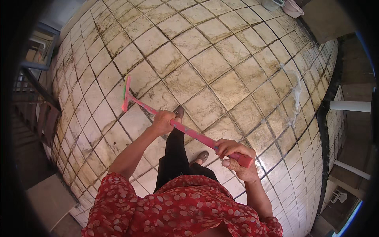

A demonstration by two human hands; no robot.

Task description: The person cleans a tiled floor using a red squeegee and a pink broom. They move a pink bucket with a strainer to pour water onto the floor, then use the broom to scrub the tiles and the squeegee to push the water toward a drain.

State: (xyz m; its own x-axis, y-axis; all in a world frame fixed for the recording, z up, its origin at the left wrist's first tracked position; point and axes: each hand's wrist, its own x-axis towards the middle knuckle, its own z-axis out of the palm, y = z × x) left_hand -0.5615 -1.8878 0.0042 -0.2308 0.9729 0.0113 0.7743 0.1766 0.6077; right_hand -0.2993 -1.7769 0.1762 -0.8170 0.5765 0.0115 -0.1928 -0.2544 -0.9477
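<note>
A floor scrub brush with a long pink handle slants across in front of me. Its narrow pink head, edged with green, is at the far-left end, low over or on the tiles; I cannot tell if it touches them. My left hand is closed round the middle of the handle. Near the handle's end, my right hand is wrapped round it, thumb toward me. The light floor tiles carry brown and dark stains and dark joints.
White foam lies on the tiles at the right. Two buckets, one greyish and one pale pink, stand at the far right. A dark curved edge borders the right side. My shoes are on the tiles below the handle.
</note>
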